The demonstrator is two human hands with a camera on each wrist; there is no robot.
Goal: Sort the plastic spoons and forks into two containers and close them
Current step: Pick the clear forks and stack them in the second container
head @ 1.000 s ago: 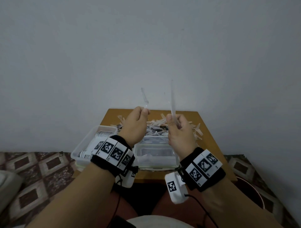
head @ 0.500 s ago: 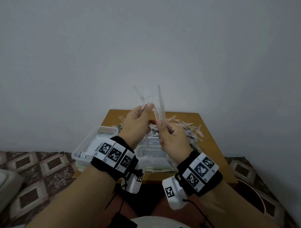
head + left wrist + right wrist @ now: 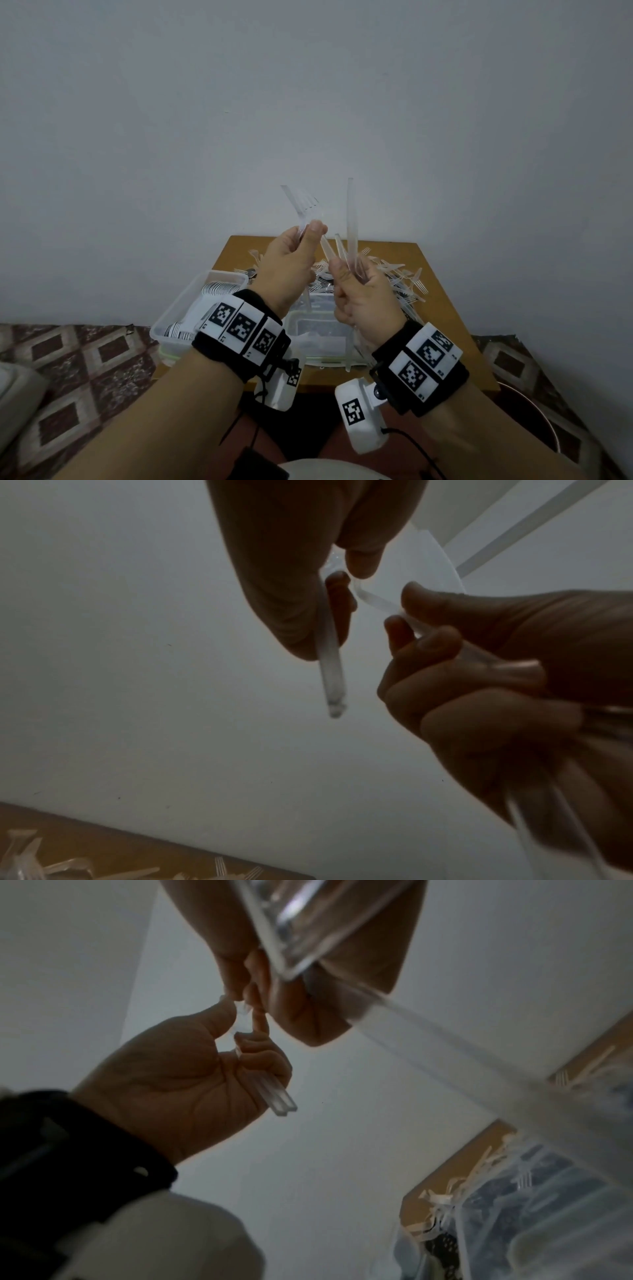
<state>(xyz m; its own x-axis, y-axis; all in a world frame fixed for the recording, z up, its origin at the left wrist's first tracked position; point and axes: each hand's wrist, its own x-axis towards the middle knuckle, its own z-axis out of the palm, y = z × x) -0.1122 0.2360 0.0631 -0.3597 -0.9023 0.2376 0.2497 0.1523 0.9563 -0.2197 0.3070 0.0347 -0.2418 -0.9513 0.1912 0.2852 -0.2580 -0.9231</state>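
Observation:
Both hands are raised above the wooden table [image 3: 442,294], close together. My left hand [image 3: 313,233] pinches clear plastic forks [image 3: 305,207] with the tines up; one fork handle [image 3: 330,669] hangs below its fingers. My right hand [image 3: 346,270] grips a bundle of clear cutlery [image 3: 352,219] with the handles upright. One clear piece [image 3: 380,604] runs between the fingertips of both hands. A left container [image 3: 178,318] holds spoons. A middle container [image 3: 318,329] sits below my hands. Loose forks [image 3: 407,281] lie piled on the table.
A plain wall stands right behind the table. Patterned floor [image 3: 85,359] shows to the left and right. A round dark vessel [image 3: 534,418] sits by the table's right front corner. My knees are under the table's near edge.
My hands were apart, each holding cutlery; they have come together. The left hand's forks have risen, and a piece now spans both hands.

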